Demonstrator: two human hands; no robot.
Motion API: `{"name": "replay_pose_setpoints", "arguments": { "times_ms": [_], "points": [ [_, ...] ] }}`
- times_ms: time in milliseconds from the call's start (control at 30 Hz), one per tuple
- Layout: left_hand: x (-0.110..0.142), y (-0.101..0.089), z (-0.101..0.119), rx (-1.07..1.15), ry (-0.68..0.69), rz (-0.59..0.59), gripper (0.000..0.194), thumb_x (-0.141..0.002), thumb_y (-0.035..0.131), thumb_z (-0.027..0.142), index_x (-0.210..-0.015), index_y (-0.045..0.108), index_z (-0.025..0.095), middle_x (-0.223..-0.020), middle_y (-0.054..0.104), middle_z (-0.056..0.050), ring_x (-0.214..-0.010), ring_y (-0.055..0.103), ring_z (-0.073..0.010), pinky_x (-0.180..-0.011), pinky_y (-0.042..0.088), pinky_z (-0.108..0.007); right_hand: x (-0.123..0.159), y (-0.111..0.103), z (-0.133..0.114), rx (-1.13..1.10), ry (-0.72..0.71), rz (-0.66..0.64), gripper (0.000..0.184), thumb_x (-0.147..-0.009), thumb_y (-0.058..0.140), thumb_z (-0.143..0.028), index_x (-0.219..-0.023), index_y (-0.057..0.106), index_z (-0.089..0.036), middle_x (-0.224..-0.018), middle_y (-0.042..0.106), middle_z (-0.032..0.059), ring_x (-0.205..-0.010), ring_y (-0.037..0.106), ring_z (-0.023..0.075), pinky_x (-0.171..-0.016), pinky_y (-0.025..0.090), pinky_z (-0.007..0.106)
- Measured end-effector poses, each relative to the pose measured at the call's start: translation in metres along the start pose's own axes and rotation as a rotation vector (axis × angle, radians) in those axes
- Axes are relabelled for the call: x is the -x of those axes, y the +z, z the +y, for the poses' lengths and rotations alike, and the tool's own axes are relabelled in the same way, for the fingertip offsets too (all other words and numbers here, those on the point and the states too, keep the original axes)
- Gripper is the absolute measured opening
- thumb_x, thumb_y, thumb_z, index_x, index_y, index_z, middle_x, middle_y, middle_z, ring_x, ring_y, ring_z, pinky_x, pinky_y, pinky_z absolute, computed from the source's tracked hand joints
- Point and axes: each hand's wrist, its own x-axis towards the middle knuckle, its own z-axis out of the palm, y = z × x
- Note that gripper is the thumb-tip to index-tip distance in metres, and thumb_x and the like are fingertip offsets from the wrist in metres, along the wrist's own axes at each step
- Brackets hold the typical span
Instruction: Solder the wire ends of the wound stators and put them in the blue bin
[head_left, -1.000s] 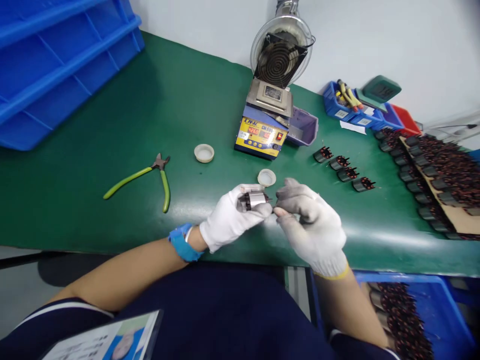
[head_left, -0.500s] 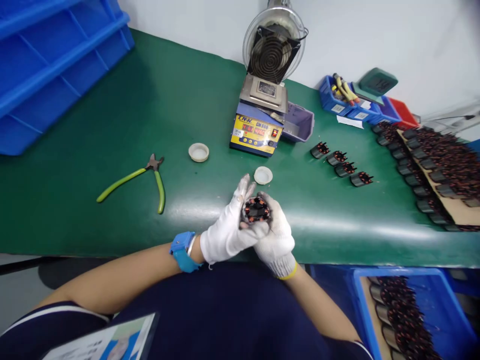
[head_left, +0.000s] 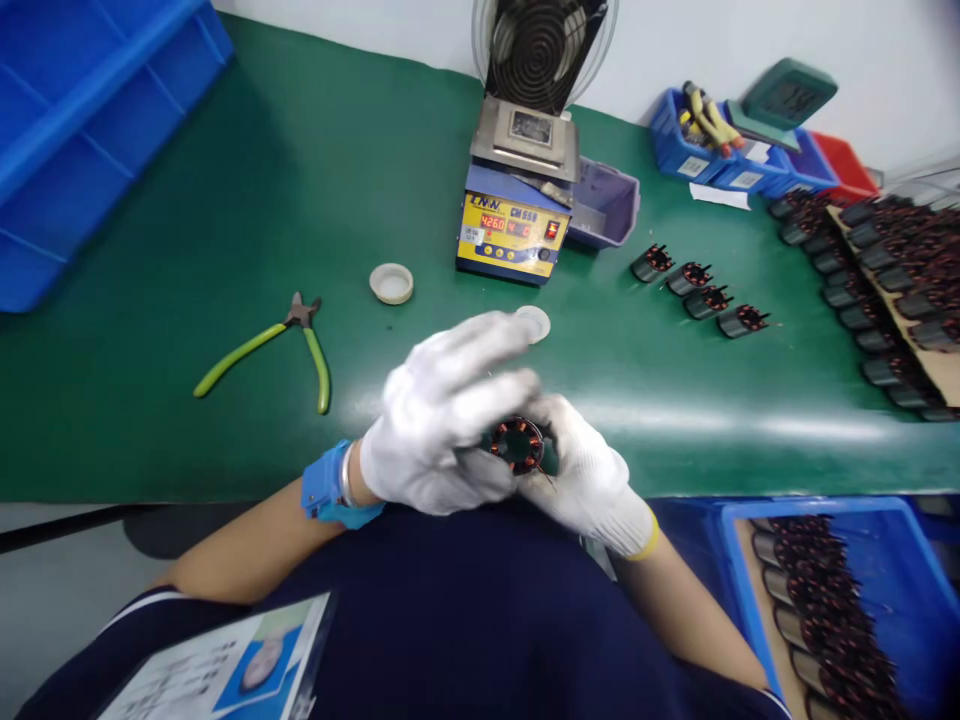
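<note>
Two gloved hands of yours are close together in front of you: your right hand (head_left: pixel 589 475) has its fingers clamped on the wound core (head_left: pixel 535 446), which faces up in its grasp, while your left hand (head_left: pixel 450 420) is blurred at the core's other side, and whether it grips or only brushes the core I cannot tell. If the left is not bearing any load, the core rests on the right fingers alone, and smooth glove fabric against its rim could let it turn or slip onto the green mat (head_left: pixel 337 220). A thin wire end seems to stick out near your right fingers; the knit could snag it and bend it or tug a winding loose. Just beyond your left fingertips is a white dish (head_left: pixel 534 322), partly hidden, so a quick sweep could knock it over. Farther forward, the yellow-fronted unit (head_left: pixel 514 235) shows 426.0; if that reading is heat, a careless reach across its metal top could scorch a glove.
</note>
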Motion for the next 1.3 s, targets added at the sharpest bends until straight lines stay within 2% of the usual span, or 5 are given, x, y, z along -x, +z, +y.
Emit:
{"name": "replay_pose_setpoints", "arguments": {
  "times_ms": [300, 500, 667, 933, 1300],
  "points": [
    [-0.004, -0.005, 0.001, 0.074, -0.318, -0.679, 0.047, -0.090, 0.058, 0.044, -0.053, 0.047, 0.017, -0.055, 0.050, -0.005, -0.047, 0.044, -0.0134, -0.057, 0.041, -0.031, 0.015, -0.030, 0.012, -0.157, 0.189, -0.141, 0.059, -0.066, 0.082, -0.027, -0.121, 0.060, -0.024, -0.117, 0.067, 0.0070, -0.101, 0.068, 0.0256, -0.087, 0.058, 0.039],
    [-0.011, -0.027, 0.002, 0.374, -0.451, -0.261, 0.027, -0.090, 0.063, 0.041, -0.077, 0.063, 0.018, -0.065, 0.061, -0.005, -0.055, 0.058, -0.0148, -0.054, 0.045, -0.026, 0.020, -0.031, 0.016, -0.233, 0.217, 0.020, 0.057, -0.066, 0.084, -0.028, -0.118, 0.060, -0.023, -0.119, 0.067, 0.0087, -0.101, 0.069, 0.0252, -0.085, 0.058, 0.038],
    [-0.012, 0.000, 0.003, 0.186, -0.746, -0.707, 0.029, -0.083, 0.068, 0.041, -0.071, 0.060, 0.015, -0.058, 0.058, -0.002, -0.048, 0.050, -0.0096, -0.045, 0.039, -0.019, 0.021, -0.027, 0.015, -0.148, 0.189, 0.017, 0.057, -0.069, 0.083, -0.032, -0.120, 0.059, -0.025, -0.117, 0.067, 0.0073, -0.101, 0.069, 0.0244, -0.083, 0.059, 0.037],
    [-0.026, 0.006, -0.025, 0.495, -0.809, 0.261, 0.037, -0.073, 0.076, 0.045, -0.082, 0.055, 0.015, -0.058, 0.055, 0.002, -0.038, 0.045, -0.0080, -0.033, 0.029, -0.017, -0.007, -0.038, 0.029, -0.025, 0.293, 0.186, 0.063, -0.065, 0.083, -0.041, -0.120, 0.059, -0.020, -0.109, 0.069, 0.0097, -0.097, 0.069, 0.0277, -0.087, 0.058, 0.046],
    [-0.012, 0.032, -0.031, 0.395, -0.910, -0.154, 0.032, -0.094, 0.061, 0.043, -0.085, 0.052, 0.013, -0.066, 0.062, -0.003, -0.046, 0.052, -0.0075, -0.044, 0.040, -0.018, -0.079, -0.060, 0.057, 0.320, 0.362, 0.142, 0.060, -0.065, 0.080, -0.042, -0.119, 0.067, -0.020, -0.106, 0.072, 0.0071, -0.095, 0.068, 0.0288, -0.088, 0.055, 0.046]
  ]
}}
